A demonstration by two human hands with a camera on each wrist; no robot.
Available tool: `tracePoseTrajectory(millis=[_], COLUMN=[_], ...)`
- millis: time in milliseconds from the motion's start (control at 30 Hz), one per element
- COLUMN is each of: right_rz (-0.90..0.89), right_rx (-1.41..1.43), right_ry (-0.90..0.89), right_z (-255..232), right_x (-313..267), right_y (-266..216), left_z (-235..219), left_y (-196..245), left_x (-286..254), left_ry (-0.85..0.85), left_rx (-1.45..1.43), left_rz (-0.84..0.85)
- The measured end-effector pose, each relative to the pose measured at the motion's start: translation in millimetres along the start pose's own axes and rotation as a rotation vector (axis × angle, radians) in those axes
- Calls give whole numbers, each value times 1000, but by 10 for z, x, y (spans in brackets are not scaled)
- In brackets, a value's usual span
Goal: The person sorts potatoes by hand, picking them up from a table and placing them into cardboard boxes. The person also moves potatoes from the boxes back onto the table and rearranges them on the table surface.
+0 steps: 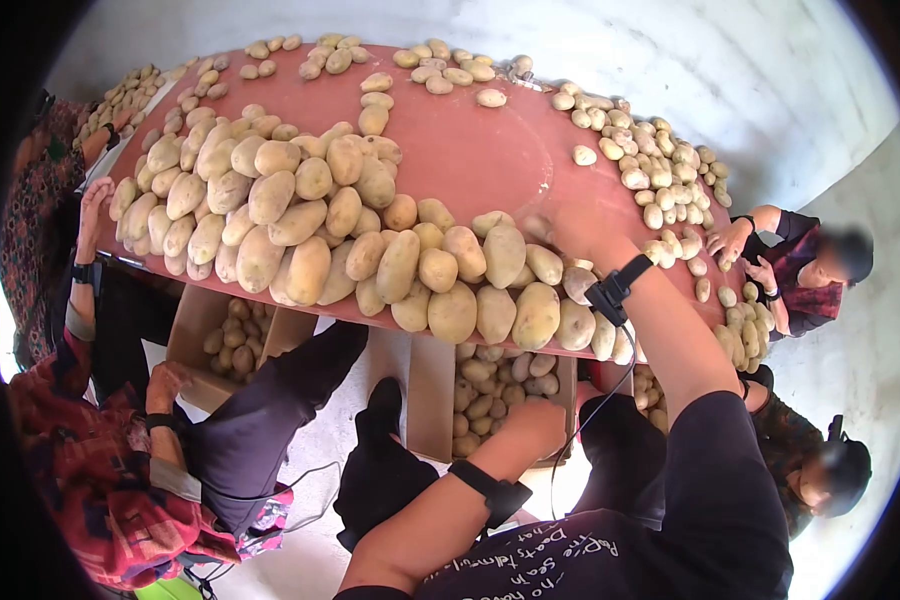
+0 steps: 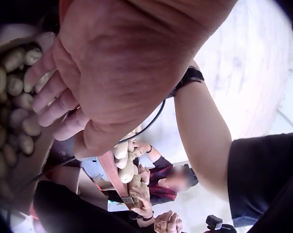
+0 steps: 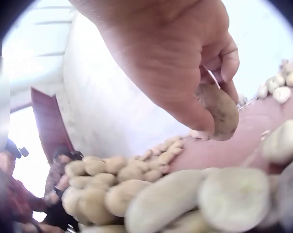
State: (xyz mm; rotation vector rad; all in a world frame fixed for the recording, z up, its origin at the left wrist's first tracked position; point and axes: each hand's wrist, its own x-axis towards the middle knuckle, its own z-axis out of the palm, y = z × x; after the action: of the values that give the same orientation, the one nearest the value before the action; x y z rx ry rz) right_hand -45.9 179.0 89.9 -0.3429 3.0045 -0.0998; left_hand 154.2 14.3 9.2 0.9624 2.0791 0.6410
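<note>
My right hand (image 1: 592, 236) pinches a brown-spotted potato (image 3: 223, 112) between thumb and fingers. In the right wrist view it is held over the red table (image 3: 204, 155), above a row of loose potatoes (image 3: 233, 198). Low at the table's near side, my left hand (image 1: 532, 428) hangs by a cardboard box (image 1: 430, 400) with potatoes (image 1: 482, 388) inside. Its fingers (image 2: 59, 104) are loosely extended in the left wrist view, with nothing in them, and overlap the box's edge there.
A large potato heap (image 1: 270, 195) covers the table's left near side, and more potatoes (image 1: 660, 165) lie along the right. Another potato box (image 1: 205, 345) stands below at left. One person (image 1: 100, 450) sits at left; others are at the far left and right. A cable (image 1: 600, 405) hangs from my right wrist.
</note>
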Motion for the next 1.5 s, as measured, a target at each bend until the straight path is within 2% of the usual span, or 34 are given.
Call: tracePoseTrajectory(millis=[33,133,200,267,333,400,467,533,600,667,767,800,867,933,967,1000,1200,1267,1367,1467,1500], right_rz=[-64,-149,24,61,-30,-183,-360,-255,-104,129,323,331,350,323,274,362,661,656,464,452,406], right_rx=[38,177,194,320,546,757,1058,1080,1001,1133,1099,1036,906,548,652,592,692,743,699,1009,1067], right_ry=[-95,44,-19,-18,52,-217,-566,-867,-930,-791,-593,-494,-280,-229,-70,-113,-238,-221,-2,-126,-134], right_z=[64,103,-214,-428,-461,-429,-239,148,841,1602,2274,2567,3003,2738,3524,3493,3299,3161,2627,2848,2635], right_x=[28,-21,-267,-475,-792,-1223,-1448,-1528,-1482,-1397,-1072,-953,-715,-636,-547,-507,-372,-448,-820,-1155,-1328], right_y=[39,-24,-287,-497,-552,-582,-684,-699,-578,-486,-560,-590,-668,-877,-733,-785,-876,-906,-981,-678,-675], left_z=[-9,-82,62,233,325,355,357,390,480,420,162,55,-170,-324,-347,-376,-381,-414,-440,-486,-580], left_y=[5,64,66,50,95,137,147,148,132,138,106,85,13,-70,-108,-134,-186,-203,-231,-292,-257], left_x=[-8,-42,-21,-29,-56,-83,-103,-93,-75,-80,-75,-77,-127,-164,-194,-219,-266,-281,-297,-307,-366], left_ry=[8,-72,-47,7,-8,-39,-84,-88,-51,-107,-202,-237,-92,67,153,238,204,237,294,360,365], left_rx=[-5,-37,-16,46,29,1,16,38,61,78,98,107,133,137,122,104,110,118,119,95,62], left_rz=[0,18,60,102,87,62,75,90,101,75,-26,-68,-139,-177,-185,-193,-212,-232,-257,-275,-282])
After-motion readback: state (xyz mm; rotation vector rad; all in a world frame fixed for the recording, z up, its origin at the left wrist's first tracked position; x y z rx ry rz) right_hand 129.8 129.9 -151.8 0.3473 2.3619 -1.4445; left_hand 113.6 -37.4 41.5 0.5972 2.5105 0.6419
